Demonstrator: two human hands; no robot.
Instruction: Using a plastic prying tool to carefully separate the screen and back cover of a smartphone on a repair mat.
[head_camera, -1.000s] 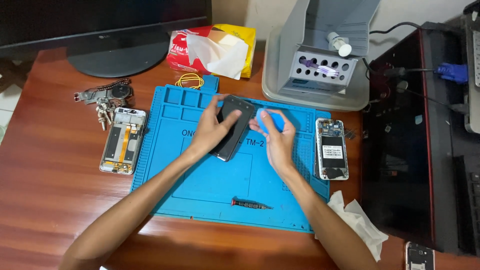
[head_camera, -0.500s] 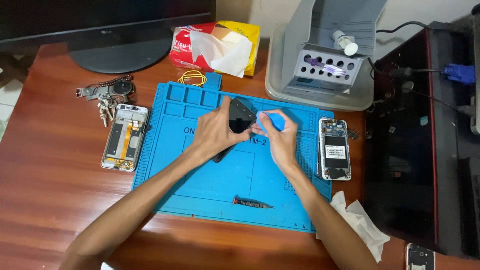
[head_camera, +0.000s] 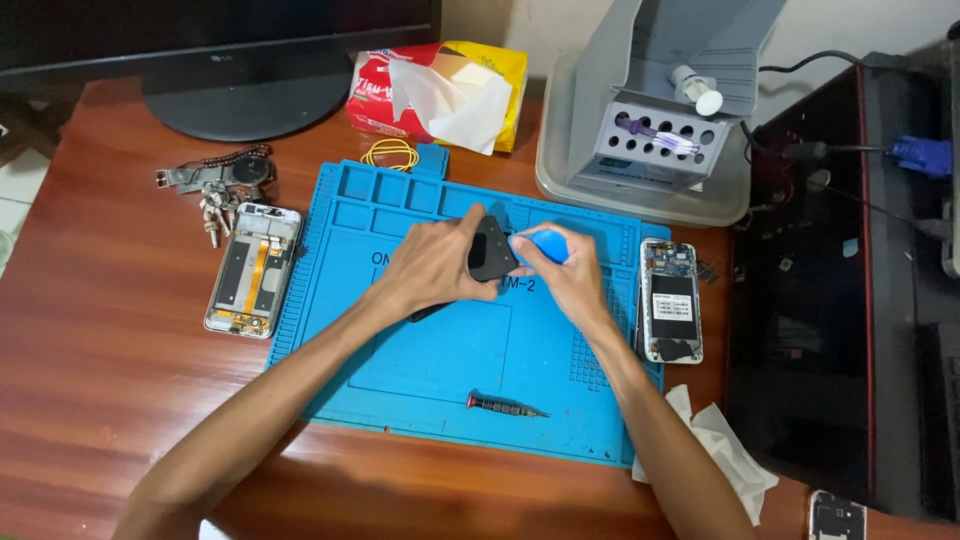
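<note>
My left hand (head_camera: 432, 262) grips a dark phone (head_camera: 490, 250), holding it tilted up over the blue work mat (head_camera: 420, 360). My right hand (head_camera: 562, 272) holds a flat blue pry tool (head_camera: 548, 244) against the phone's right edge. Both hands meet over the middle of the mat. Most of the phone is hidden under my left hand.
A small screwdriver (head_camera: 505, 406) lies on the mat's near part. An opened phone frame (head_camera: 252, 268) lies left of the mat, another (head_camera: 671, 300) right of it. Keys (head_camera: 215, 185), a tissue pack (head_camera: 440, 85), a grey tool stand (head_camera: 655, 120), a rubber band (head_camera: 390, 152) and a crumpled tissue (head_camera: 720, 450) surround the mat.
The phone has been lifted from lying flat on the mat to tilted up in my left hand. My right hand with the blue tool moved to its edge.
</note>
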